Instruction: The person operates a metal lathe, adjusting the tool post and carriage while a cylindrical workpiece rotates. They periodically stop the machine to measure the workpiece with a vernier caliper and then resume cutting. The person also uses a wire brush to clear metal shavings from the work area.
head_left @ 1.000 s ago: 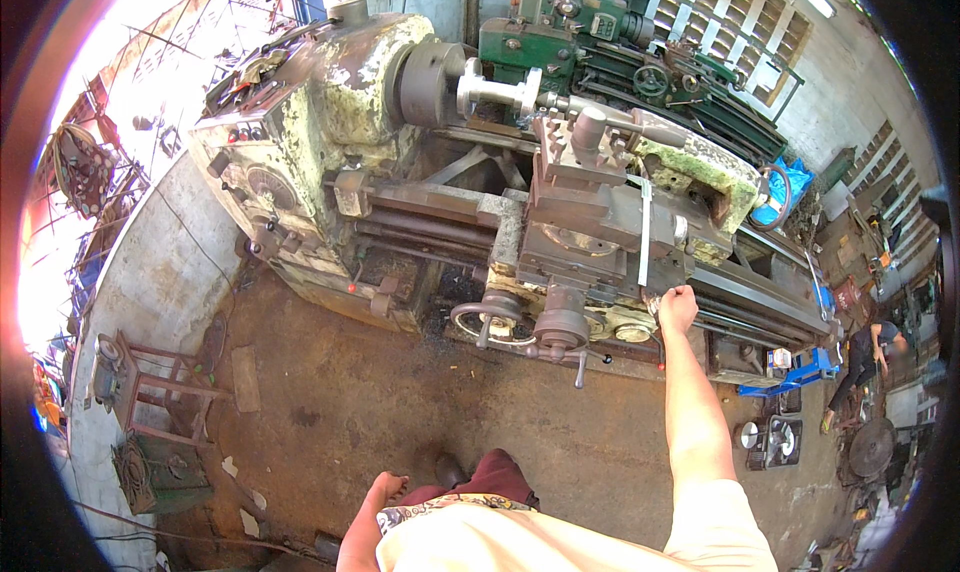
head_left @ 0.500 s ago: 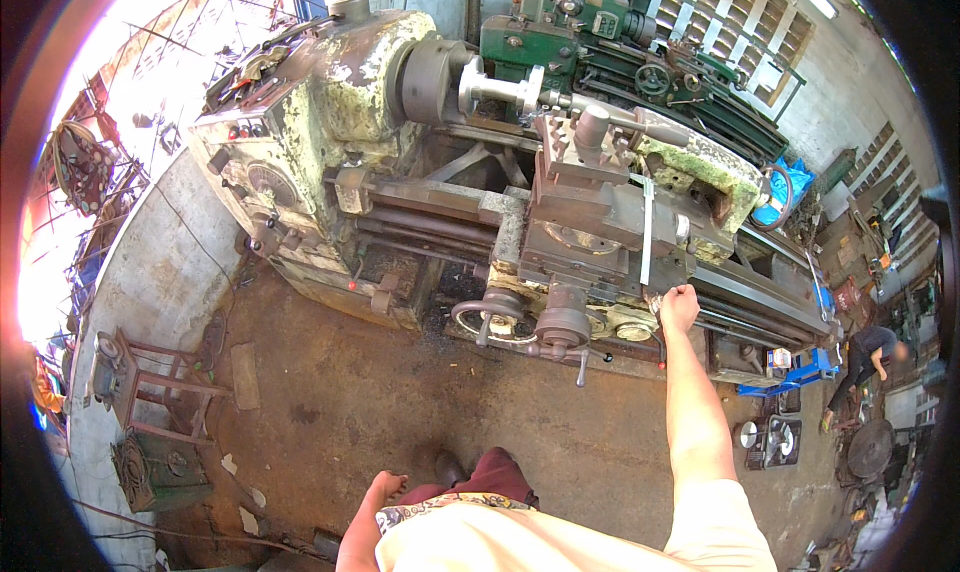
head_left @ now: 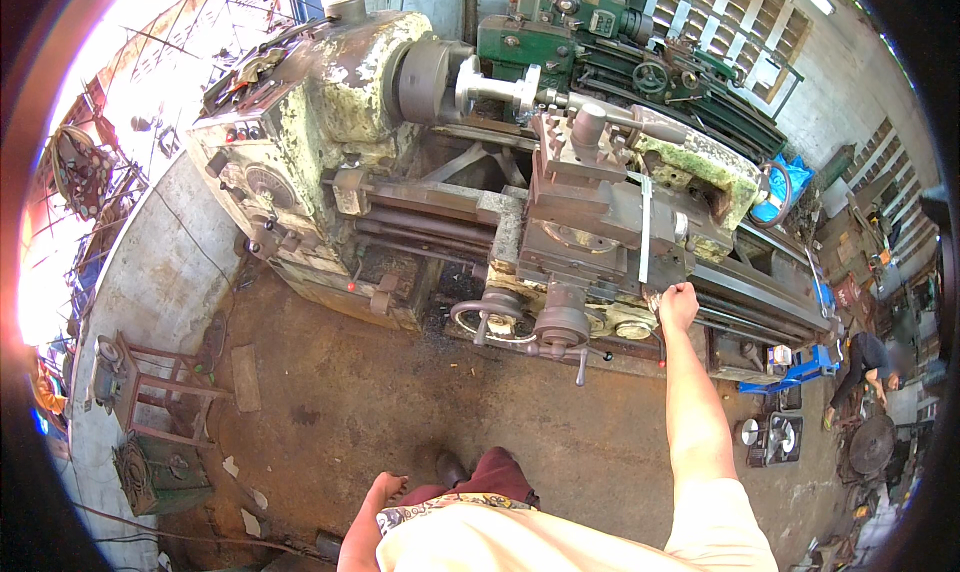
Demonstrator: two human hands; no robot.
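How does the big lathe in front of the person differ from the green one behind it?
The front lathe wears pale, flaking, rust-stained paint; the green lathe behind it has darker, more even paint. The front lathe fills the middle of the view, and the right hand closes on a long metal bar over its carriage; nobody touches the green lathe by the wall. Both are long metal machines with handwheels.

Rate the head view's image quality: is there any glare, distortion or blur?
Head view: daylight blows out the upper left beside the lathe; fisheye bends straight edges near the black rim; the centre is sharp, with the right hand on a long steel bar crisp; the left hand is sharp too; the crouching person at right is small and soft.
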